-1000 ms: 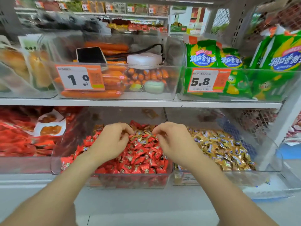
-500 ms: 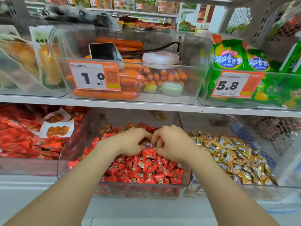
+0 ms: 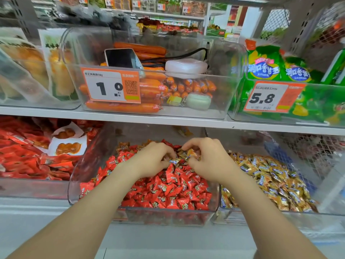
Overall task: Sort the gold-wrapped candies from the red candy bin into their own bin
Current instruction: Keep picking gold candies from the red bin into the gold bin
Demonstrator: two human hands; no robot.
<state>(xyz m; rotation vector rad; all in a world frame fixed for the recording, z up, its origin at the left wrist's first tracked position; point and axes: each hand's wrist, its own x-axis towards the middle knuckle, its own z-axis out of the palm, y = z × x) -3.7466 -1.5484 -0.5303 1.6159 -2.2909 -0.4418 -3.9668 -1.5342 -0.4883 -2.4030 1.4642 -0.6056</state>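
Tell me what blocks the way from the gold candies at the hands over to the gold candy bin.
Nothing visible lies across the path. The gold-wrapped candies sit between the left hand and right hand in the red candy bin. Only the adjoining clear walls separate it from the open-topped gold candy bin on the right.

Both hands [image 3: 179, 161] in the middle candy bin [image 3: 74, 186], second candy bin [image 3: 328, 200] just right
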